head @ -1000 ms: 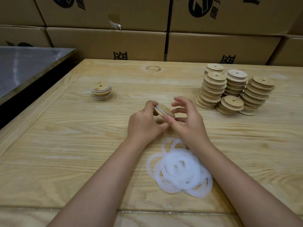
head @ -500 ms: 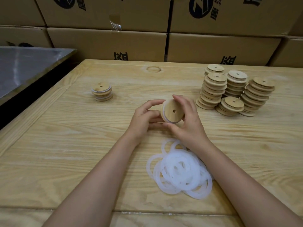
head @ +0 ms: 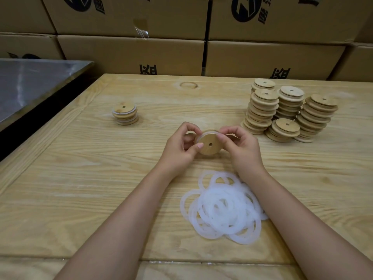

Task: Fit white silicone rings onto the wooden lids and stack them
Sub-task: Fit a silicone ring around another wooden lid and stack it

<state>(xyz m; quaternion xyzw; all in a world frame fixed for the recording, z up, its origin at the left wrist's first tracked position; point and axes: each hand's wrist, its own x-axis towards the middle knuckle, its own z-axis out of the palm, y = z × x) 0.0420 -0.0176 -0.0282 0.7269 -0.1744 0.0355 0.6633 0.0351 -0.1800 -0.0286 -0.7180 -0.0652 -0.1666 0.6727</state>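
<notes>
- Ring-seating is the step in hand. The left hand (head: 177,148) and right hand (head: 240,150) are both clamped on one wooden lid (head: 210,147), held on edge just beyond the ring pile (head: 222,207), with its holed face toward the camera.
- A white silicone ring (head: 203,134) shows along the lid's upper rim, under the fingertips. It looks partly on; how it sits round the back cannot be told.
- Next, I judge, the ring must be worked evenly round the rim. Then one hand lets go and the other carries the lid to the finished stack (head: 125,114), beyond the ring pile and well to its left.
- Bare wood of the tabletop (head: 80,178) lies between the ring pile and that stack, so the carry has room.
- The bare lid stacks (head: 288,112), beyond and right of the ring pile, lean, and sit near the right hand; a careless reach could topple them.
- Edges: the tabletop's near edge runs close on this side of the ring pile. Far to the left the tabletop ends at a dark gap beside a metal surface (head: 30,81). Cardboard boxes (head: 131,55) wall off the far side.
</notes>
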